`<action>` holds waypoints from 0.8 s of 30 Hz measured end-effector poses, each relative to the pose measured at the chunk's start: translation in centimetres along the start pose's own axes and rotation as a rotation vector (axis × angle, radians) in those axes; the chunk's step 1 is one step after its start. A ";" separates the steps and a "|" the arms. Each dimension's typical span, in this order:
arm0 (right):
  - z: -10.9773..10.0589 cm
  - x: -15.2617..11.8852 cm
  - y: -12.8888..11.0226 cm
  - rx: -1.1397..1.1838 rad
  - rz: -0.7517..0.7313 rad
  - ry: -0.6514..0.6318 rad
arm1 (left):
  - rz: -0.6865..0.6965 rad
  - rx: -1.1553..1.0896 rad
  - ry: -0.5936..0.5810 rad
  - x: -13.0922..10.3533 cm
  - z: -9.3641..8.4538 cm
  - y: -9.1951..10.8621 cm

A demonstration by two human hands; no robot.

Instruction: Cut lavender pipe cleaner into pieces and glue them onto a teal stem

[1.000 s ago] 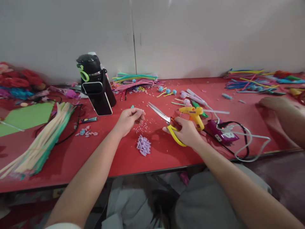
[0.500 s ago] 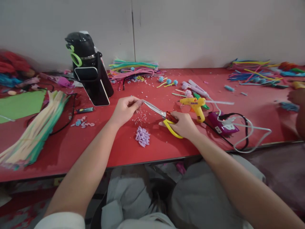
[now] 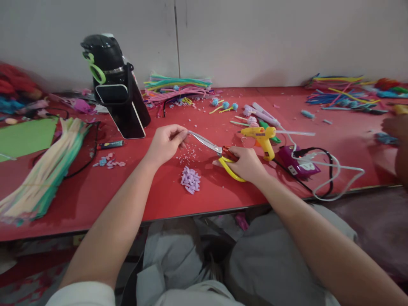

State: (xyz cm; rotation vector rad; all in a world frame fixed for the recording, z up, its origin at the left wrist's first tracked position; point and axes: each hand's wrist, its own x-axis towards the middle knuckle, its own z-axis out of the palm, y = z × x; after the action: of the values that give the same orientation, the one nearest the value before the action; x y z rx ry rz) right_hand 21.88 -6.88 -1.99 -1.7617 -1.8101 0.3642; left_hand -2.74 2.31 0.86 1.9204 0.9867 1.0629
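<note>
My right hand (image 3: pixel 247 163) grips the yellow and red handles of a pair of scissors (image 3: pixel 205 143), whose blades point up and left. The blade tips reach the fingertips of my left hand (image 3: pixel 168 142), which is closed in a pinch; what it holds is too small to make out. Beneath the blades, tiny pale trimmings (image 3: pixel 188 155) are scattered on the red table (image 3: pixel 165 197). Nearer the front edge lies a small pile of short lilac pieces (image 3: pixel 190 180).
A black bottle (image 3: pixel 105 55) with a phone (image 3: pixel 127 117) stands at the back left, beside pale pipe cleaners (image 3: pixel 54 165). A yellow glue gun (image 3: pixel 263 138) and purple power block (image 3: pixel 298 162) lie right. Another person's hand (image 3: pixel 395 127) is at the right edge.
The view has shifted slightly. My hands and the scissors keep nearly the same pose, with the blade tips still at my left fingertips.
</note>
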 end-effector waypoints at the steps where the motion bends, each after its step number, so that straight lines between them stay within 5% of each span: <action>1: 0.0 0.0 0.0 -0.003 0.002 0.001 | 0.001 0.011 0.002 0.0 0.0 0.0; 24: -0.2 -0.3 -0.4 -0.008 0.011 0.010 | 0.023 0.012 0.045 -0.3 0.1 0.4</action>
State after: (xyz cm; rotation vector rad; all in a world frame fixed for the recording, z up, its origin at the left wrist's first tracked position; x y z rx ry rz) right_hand 21.67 -7.21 -1.68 -1.7766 -1.7976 0.3532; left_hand -2.67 1.88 1.08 1.9293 0.9997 1.1202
